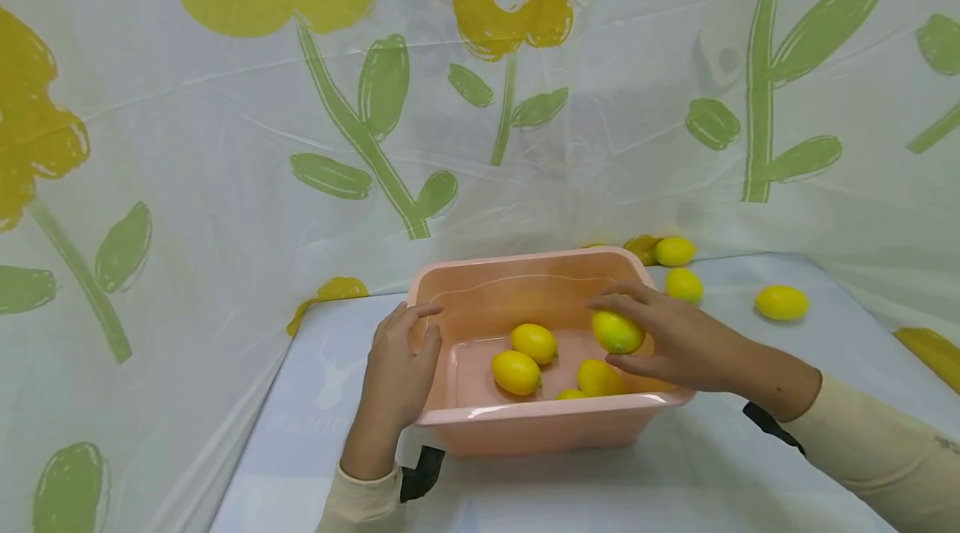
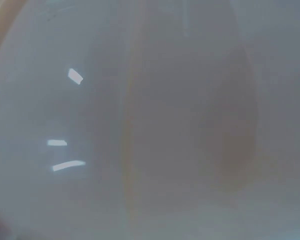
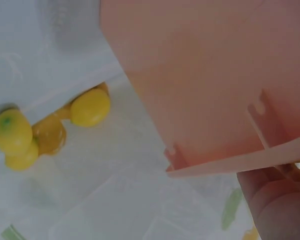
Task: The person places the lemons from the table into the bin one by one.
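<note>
A pink plastic basin (image 1: 536,420) stands on the table, with several yellow lemons (image 1: 516,372) in it. Over its right side, my right hand (image 1: 667,341) pinches a lemon (image 1: 617,331) between thumb and fingers; the fruit has a greenish patch. At the left rim is my left hand (image 1: 401,371), its fingers loosely bent and nothing held between them; whether it touches the rim I cannot tell. The right wrist view shows the outside of the basin (image 3: 190,90) and part of the right hand (image 3: 285,210). Only a blurred pale surface fills most of the left wrist view.
Right of the basin, lemons lie on the pale table: one apart (image 1: 782,302), one close to the basin (image 1: 683,286), one at the back edge (image 1: 675,251). A flower-printed sheet (image 1: 600,141) hangs behind the table.
</note>
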A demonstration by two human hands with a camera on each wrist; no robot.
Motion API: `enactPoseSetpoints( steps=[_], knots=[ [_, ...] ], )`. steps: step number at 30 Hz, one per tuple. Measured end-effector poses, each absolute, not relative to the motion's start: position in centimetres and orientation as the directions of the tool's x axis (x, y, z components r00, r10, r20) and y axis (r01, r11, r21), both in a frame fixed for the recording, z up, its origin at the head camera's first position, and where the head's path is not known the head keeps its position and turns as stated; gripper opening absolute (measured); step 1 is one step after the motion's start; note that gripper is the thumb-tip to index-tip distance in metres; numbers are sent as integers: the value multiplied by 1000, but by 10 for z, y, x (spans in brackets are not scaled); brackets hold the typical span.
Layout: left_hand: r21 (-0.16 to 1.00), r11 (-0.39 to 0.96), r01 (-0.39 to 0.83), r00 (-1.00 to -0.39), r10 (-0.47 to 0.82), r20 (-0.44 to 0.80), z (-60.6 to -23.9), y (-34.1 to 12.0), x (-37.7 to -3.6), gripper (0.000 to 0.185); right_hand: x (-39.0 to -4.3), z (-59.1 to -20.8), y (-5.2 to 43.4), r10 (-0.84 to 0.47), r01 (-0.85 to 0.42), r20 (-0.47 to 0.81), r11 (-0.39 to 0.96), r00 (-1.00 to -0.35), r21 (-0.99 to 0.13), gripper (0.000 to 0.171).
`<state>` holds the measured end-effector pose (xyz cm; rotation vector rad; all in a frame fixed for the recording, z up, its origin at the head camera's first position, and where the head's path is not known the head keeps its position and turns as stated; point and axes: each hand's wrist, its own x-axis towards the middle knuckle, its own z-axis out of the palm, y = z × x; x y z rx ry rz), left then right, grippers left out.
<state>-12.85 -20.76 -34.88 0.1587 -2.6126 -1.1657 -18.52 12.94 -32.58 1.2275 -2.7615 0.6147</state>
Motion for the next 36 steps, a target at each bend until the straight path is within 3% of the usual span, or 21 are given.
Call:
enactPoseSetpoints(
  steps=[19, 36],
  knots=[
    [743, 669, 16, -956, -209, 208, -349, -210, -126, 32, -192, -332, 96, -668, -614, -25, 697, -744, -369, 60],
    [743, 669, 20, -960, -196, 202, -349, -208, -129, 33, -198, -345, 85, -708, -627, -143, 687, -691, -368, 46]
  ],
)
